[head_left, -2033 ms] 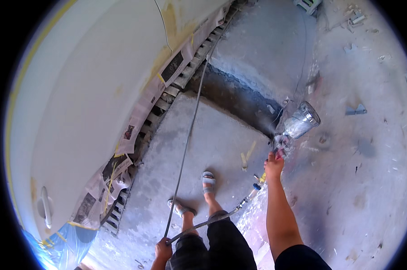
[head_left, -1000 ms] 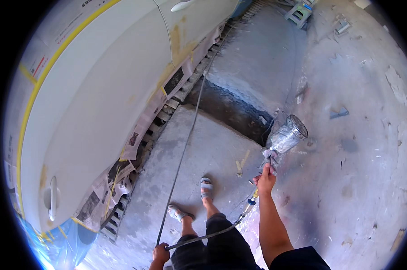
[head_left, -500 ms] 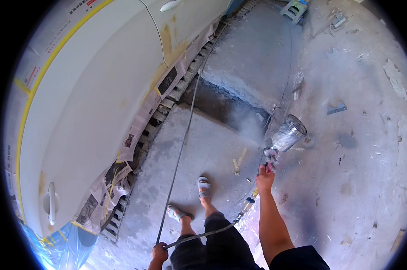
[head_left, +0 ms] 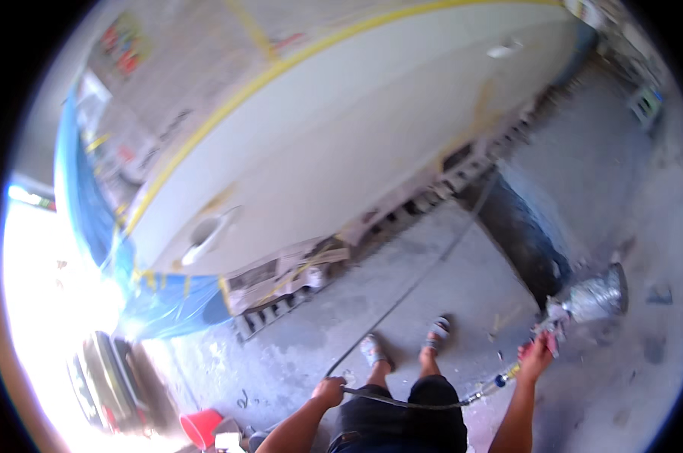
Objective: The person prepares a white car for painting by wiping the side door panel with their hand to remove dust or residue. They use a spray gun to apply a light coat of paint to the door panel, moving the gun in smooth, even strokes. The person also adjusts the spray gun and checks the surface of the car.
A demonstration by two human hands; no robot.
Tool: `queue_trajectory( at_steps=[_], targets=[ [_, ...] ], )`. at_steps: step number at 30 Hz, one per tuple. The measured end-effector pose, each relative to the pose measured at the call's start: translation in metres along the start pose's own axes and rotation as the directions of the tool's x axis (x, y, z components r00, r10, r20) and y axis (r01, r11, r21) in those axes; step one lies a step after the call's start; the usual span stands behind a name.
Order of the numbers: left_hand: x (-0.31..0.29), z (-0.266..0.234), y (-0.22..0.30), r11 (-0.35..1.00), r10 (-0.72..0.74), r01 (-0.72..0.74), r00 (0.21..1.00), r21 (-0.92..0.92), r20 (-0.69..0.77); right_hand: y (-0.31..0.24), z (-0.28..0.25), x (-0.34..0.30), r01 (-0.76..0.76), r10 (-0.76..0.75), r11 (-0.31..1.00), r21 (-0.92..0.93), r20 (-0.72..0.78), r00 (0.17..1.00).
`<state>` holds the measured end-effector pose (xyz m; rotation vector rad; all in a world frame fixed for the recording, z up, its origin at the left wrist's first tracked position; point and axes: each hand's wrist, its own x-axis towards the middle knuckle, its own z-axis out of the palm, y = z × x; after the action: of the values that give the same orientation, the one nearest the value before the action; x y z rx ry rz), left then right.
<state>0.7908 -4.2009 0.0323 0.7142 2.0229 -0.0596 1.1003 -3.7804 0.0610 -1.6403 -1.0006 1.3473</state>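
My right hand [head_left: 536,358] grips a paint spray gun by its handle, out to the right over the floor. The spray gun [head_left: 592,296] has a silvery cup on top and pinkish stains near the trigger. From its handle a coupling [head_left: 496,383] joins a dark air hose [head_left: 406,403]. The hose sags across my legs into my closed left hand [head_left: 329,392], then runs off along the floor toward the far right. Ahead and to the left stands the pale car side [head_left: 341,151], edged with yellow tape and masking paper. It is apart from both hands.
A recessed pit [head_left: 519,241] opens in the floor ahead on the right. Slotted grating [head_left: 440,189] runs below the car. Blue plastic sheeting [head_left: 183,306] hangs at the left. A red bucket [head_left: 201,429] stands at lower left, and a small stool [head_left: 645,107] at far right.
My view has swung left, bringing the bright opening and red bucket into sight. Both hands appear farther right in the picture, still gripping the hose and the spray gun.
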Motion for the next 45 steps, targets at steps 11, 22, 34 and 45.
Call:
queue_trajectory(
  at_steps=[11, 22, 34, 45],
  targets=[
    [-0.074, 0.079, -0.137, 0.954, -0.039, -0.053, 0.954, -0.297, -0.297, -0.107, 0.182, -0.205, 0.29, -0.26, 0.954, 0.075, 0.687, 0.678],
    [-0.18, 0.112, -0.222, 0.92, -0.237, 0.116, 0.926, -0.375, -0.293, -0.11, 0.287, -0.37, 0.461, -0.271, 0.878, 0.131, 0.929, 0.252],
    [-0.288, 0.163, -0.333, 0.866, -0.45, 0.42, 0.891, -0.272, -0.057, -0.076, 0.297, -0.462, 0.185, -0.086, 0.982, 0.048, 0.976, 0.202],
    [-0.238, 0.089, -0.269, 0.85, -0.48, 0.285, 0.766, -0.443, -0.427, -0.063, 0.288, -0.436, 0.376, -0.252, 0.906, 0.192, 0.961, 0.116]
  ],
)
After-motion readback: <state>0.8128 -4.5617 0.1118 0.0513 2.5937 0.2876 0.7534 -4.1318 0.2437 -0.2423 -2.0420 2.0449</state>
